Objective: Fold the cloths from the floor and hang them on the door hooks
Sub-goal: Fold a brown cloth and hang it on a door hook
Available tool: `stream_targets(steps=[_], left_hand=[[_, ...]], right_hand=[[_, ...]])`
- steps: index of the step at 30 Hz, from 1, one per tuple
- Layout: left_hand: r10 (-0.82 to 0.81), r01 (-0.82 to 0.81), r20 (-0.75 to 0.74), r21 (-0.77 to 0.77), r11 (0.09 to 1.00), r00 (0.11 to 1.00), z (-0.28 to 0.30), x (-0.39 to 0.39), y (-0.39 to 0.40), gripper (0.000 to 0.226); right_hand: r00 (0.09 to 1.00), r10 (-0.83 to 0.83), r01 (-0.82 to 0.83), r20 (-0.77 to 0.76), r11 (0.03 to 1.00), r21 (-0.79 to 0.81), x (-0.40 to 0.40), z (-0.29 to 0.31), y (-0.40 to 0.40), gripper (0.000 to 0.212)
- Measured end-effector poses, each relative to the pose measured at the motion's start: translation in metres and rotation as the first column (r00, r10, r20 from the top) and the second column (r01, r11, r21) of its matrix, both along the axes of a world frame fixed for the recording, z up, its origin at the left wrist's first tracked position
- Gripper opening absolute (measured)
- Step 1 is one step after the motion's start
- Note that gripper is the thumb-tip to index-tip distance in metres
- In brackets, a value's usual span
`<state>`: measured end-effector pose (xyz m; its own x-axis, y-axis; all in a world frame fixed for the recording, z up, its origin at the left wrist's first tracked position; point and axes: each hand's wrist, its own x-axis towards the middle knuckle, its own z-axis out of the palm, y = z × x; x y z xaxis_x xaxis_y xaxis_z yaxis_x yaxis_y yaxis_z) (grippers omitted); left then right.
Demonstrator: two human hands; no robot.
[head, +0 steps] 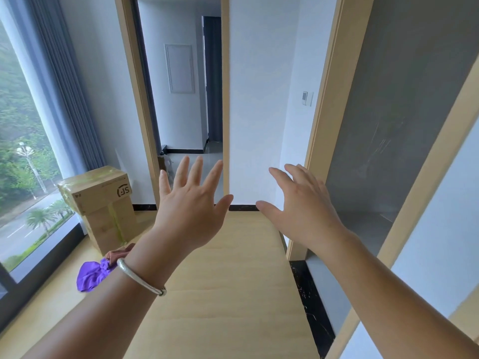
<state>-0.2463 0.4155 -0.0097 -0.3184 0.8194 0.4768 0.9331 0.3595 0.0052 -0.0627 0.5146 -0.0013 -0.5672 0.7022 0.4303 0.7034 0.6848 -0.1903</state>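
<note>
Both my hands are raised in front of me with fingers spread, holding nothing. My left hand (pixel 190 203) is near the middle, a silver bangle on its wrist. My right hand (pixel 300 206) is to its right, close to a wooden door frame (pixel 329 81). On the wooden floor (pixel 220 294) at the lower left lies a crumpled purple cloth (pixel 90 274), with a brownish-pink cloth (pixel 118 253) beside it; my left forearm hides part of both. No door hooks are in view.
A stack of two cardboard boxes (pixel 101 203) stands by the large window (pixel 23 164) and grey curtain at left. An open doorway (pixel 186 99) lies ahead. A grey-walled opening (pixel 394 125) is on the right, past a black threshold strip.
</note>
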Motion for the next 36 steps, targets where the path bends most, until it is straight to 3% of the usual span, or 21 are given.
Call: stream_targets(steps=[22, 36], left_hand=[[-0.059, 0.061, 0.075, -0.024, 0.998, 0.995, -0.007, -0.247, 0.292, 0.069], [0.059, -0.049, 0.104, -0.094, 0.994, 0.993, -0.034, -0.331, 0.450, 0.074]], right_hand=[[0.995, -0.086, 0.088, 0.040, 0.995, -0.036, -0.241, -0.007, 0.278, 0.071], [0.999, 0.025, -0.027, -0.025, 0.997, -0.075, -0.336, -0.036, 0.456, 0.071]])
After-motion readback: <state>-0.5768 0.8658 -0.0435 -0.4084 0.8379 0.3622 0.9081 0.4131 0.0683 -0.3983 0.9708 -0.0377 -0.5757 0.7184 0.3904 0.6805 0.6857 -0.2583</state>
